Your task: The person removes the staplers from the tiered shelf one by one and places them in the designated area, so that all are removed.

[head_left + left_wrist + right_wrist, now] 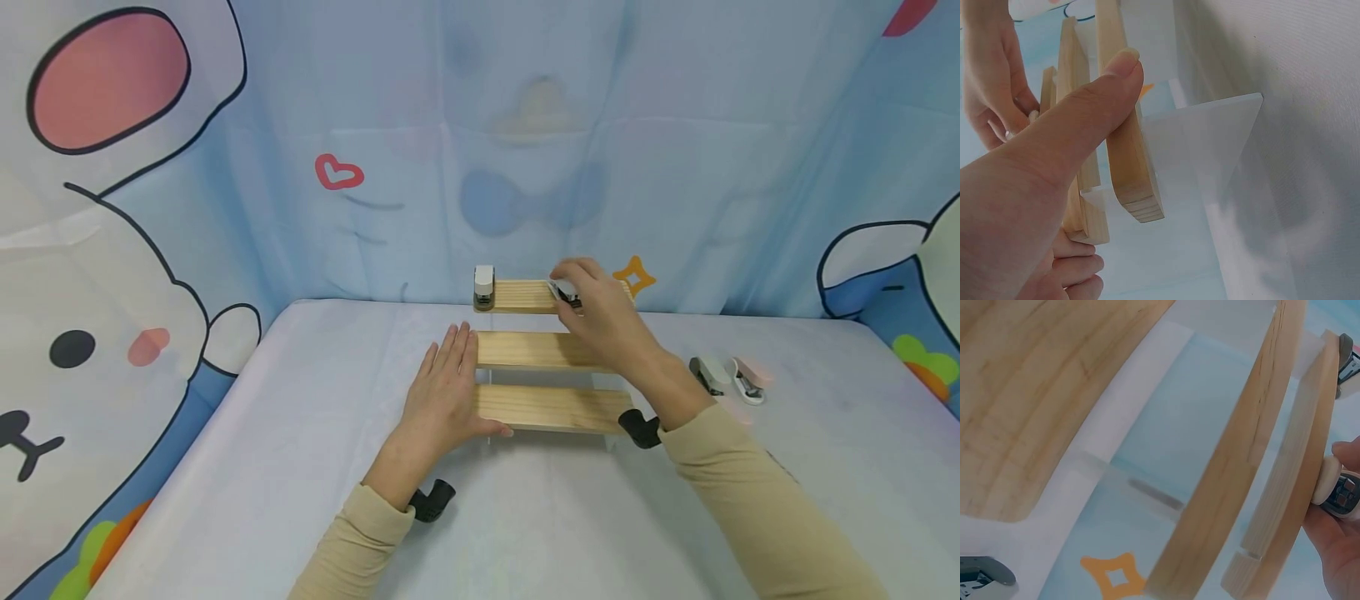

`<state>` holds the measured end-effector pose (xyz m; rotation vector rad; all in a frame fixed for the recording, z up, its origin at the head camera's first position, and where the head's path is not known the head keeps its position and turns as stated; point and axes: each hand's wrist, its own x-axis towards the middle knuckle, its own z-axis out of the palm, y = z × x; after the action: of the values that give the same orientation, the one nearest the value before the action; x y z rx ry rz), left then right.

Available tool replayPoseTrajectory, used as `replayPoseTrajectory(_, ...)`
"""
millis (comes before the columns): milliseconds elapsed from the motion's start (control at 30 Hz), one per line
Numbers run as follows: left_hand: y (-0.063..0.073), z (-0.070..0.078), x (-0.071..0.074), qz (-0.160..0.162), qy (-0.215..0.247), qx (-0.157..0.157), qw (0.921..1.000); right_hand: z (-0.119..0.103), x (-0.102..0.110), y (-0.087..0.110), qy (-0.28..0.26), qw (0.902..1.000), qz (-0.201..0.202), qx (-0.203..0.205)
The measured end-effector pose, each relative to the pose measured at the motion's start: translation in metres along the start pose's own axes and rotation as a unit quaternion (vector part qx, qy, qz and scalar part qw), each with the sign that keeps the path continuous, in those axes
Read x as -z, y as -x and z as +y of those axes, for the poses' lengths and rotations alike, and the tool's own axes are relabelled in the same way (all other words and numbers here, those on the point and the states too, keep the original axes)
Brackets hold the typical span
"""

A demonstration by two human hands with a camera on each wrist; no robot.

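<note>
A three-step display rack of pale wooden planks [555,408] on clear side panels [1210,137] stands on the table. At its left end my left hand [444,396] holds it, thumb [1085,119] across the front plank and fingers by the middle plank's end. My right hand [603,312] pinches a small stapler [566,293] at the top plank [522,296], its base touching or very near the wood. A white mini stapler [483,287] stands on that plank's left end. The right palm and fingers are partly out of the right wrist view.
On the table right of the rack lie a grey-white mini stapler [709,375] and a pink and white one [748,381]. Behind the rack hangs a blue cartoon curtain [420,167]. Black wrist mounts [432,502] stick out at both cuffs.
</note>
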<state>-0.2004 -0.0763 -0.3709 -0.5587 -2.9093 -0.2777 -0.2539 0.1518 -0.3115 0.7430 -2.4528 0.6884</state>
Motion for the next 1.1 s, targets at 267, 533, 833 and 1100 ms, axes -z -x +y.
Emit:
replayPoseTrajectory(267,0.000,0.000,0.000,-0.002,0.003,0.005,1.0000,0.002,0.007,0.008,0.001,1.0000,0.007,0.002)
replayPoseTrajectory(533,0.000,0.000,0.000,-0.009,0.001,0.008,0.9999,0.002,0.013,0.016,0.004,0.9998,0.019,0.000)
replayPoseTrajectory(833,0.000,0.000,-0.001,-0.009,-0.006,0.007,0.9999,0.003,0.025,0.028,-0.004,0.9992,0.038,0.002)
replayPoseTrajectory(1100,0.000,0.000,-0.001,-0.006,-0.003,0.006,1.0000,0.003,0.033,0.038,-0.003,0.9985,0.054,0.003)
